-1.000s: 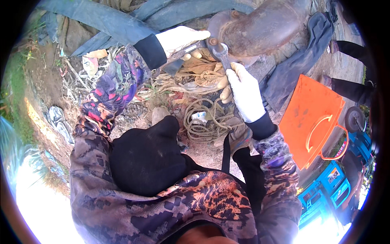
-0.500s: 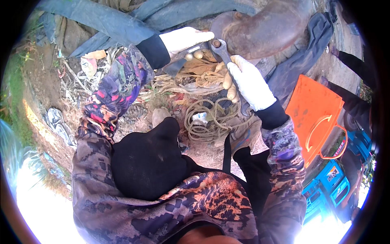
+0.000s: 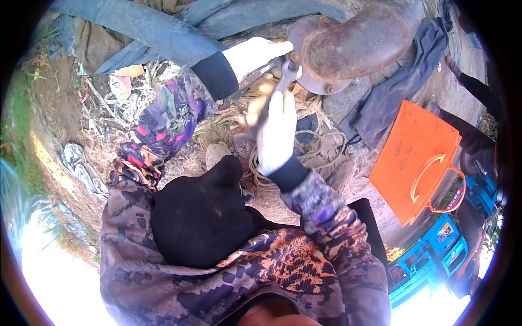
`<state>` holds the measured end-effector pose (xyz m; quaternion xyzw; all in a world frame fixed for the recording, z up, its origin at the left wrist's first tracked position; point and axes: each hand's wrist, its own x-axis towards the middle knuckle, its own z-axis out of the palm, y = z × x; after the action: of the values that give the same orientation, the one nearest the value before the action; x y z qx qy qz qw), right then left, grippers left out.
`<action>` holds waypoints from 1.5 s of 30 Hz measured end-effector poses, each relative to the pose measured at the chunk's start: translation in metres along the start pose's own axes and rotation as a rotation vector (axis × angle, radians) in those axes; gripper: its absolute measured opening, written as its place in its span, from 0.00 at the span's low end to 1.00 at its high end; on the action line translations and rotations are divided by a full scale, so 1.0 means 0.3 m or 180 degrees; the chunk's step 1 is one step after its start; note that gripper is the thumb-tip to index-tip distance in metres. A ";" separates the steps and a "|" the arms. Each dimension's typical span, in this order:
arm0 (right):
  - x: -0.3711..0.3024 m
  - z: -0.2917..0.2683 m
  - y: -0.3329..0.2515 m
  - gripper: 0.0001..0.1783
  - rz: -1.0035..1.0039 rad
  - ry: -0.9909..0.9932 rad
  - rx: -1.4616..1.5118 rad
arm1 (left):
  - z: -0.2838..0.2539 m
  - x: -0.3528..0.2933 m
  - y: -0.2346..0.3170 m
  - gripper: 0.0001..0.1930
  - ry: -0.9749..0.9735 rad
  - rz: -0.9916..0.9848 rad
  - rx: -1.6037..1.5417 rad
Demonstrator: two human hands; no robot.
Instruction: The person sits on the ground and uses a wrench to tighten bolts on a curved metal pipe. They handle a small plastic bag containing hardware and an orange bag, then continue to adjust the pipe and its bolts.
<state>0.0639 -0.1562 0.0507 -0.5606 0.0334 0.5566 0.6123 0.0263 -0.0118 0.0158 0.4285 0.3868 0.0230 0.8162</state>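
Note:
A rusty curved pipe ends in a round flange with several bolts. The jaw of a grey wrench sits around the flange's left bolt. My right hand, in a white glove with tan fingertips, grips the wrench's handle; motion blurs its fingers and the lower handle. My left hand, gloved alike, is by the flange's left edge, its fingertips near that bolt. Beneath its palm runs a dark metal bar-like tool, which it appears to hold; its far end is hidden.
Coiled rope and tan scraps lie on the dirt below the flange. Blue-grey flattened hose crosses the back left, and dark cloth the right. An orange bag and blue equipment stand to the right, near another person's dark-clothed limbs.
My right hand has swung the wrench to the left, its handle now pointing down-left from the bolt. My left hand has shifted slightly right in the picture. More of the flange shows.

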 end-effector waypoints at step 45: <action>0.067 -0.144 -0.390 0.13 0.0290 -0.0643 -0.3153 | -0.003 0.046 -0.044 0.18 0.0009 0.0315 0.0069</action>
<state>0.1809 -0.1456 0.0975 -0.7250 -0.2695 0.5832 0.2481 0.0314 -0.0146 -0.0024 0.4558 0.3665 0.0597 0.8089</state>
